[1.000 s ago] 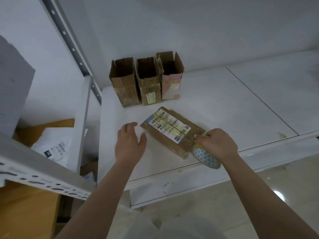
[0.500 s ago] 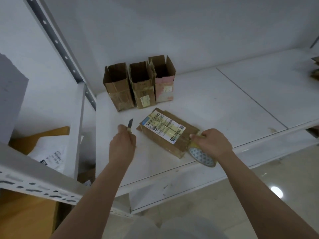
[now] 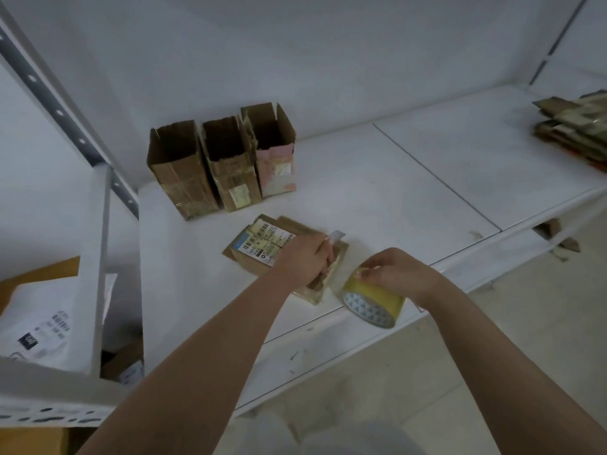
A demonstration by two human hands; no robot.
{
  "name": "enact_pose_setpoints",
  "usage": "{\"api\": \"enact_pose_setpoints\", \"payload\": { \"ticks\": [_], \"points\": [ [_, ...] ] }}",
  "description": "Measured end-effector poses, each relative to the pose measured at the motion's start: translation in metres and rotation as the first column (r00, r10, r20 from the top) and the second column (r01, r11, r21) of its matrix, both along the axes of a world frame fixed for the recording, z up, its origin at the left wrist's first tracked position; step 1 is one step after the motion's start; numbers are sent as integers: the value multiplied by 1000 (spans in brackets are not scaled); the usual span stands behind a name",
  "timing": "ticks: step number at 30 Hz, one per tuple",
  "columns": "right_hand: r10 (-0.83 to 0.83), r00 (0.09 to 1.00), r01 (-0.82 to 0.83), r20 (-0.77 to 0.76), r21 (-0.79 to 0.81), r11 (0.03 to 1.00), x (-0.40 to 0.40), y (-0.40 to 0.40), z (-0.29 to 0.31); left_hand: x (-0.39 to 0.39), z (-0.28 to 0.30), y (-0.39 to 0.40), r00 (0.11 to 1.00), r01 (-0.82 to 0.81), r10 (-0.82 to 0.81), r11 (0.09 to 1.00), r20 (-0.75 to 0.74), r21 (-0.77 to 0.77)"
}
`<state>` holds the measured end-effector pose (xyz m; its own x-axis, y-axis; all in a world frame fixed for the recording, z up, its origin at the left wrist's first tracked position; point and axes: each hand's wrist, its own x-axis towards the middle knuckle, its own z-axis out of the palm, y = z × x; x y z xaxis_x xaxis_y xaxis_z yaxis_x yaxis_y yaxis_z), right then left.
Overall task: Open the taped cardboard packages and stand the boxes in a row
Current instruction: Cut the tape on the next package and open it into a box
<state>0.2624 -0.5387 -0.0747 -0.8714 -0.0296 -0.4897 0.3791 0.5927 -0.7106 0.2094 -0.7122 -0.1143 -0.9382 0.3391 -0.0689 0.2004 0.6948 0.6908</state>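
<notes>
A flat taped cardboard package (image 3: 262, 246) with a white barcode label lies on the white shelf (image 3: 377, 198). My left hand (image 3: 303, 259) grips a small utility knife (image 3: 335, 237), its blade over the package's right end. My right hand (image 3: 392, 274) holds a roll of yellowish tape (image 3: 372, 302) at the shelf's front edge, just right of the package. Three opened cardboard boxes (image 3: 221, 162) stand upright side by side at the back left of the shelf.
A stack of flattened cardboard (image 3: 574, 129) lies at the far right of the shelf. A slotted metal upright (image 3: 65, 116) borders the shelf on the left. White mailer bags (image 3: 49, 323) sit on a lower level at left. Tiled floor lies below.
My left hand picked up the knife left of the package and carried it across to the package's right end. The right hand with the tape roll shifted slightly away from the package.
</notes>
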Motion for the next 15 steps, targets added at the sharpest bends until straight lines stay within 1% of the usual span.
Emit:
{"api": "enact_pose_setpoints", "payload": {
  "ticks": [3, 4, 6, 8, 9, 11, 13, 15],
  "points": [
    [44, 999, -41, -14, 186, 982, 0, 1, -6, -2, -5, -1, 1000, 10, -9, 1000, -22, 6],
    [78, 997, -78, 6, 250, 965, 1, 0, -10, -2, -7, -2, 1000, 12, -11, 1000, -24, 16],
    [128, 990, -139, 57, 309, 941, 3, 1, -20, -1, -8, -3, 1000, 13, -13, 999, -17, 33],
    [136, 988, -150, 67, 306, 940, 4, 2, -25, -1, -6, -4, 1000, 18, -19, 999, 20, 47],
    [136, 989, -146, 54, 302, 942, 4, 4, -27, 0, -2, -5, 997, 21, -26, 997, 72, 68],
    [88, 996, -92, 30, 222, 971, 5, 8, -27, 1, 7, -10, 983, 68, -79, 995, 169, 67],
    [24, 999, -26, 21, 123, 992, 8, 12, -28, 2, 19, -14, 960, 189, -180, 982, 213, -25],
    [-8, 1000, 7, 9, 85, 996, 11, 15, -30, 4, 30, -12, 931, 304, -260, 941, 258, -149]
  ]
}}
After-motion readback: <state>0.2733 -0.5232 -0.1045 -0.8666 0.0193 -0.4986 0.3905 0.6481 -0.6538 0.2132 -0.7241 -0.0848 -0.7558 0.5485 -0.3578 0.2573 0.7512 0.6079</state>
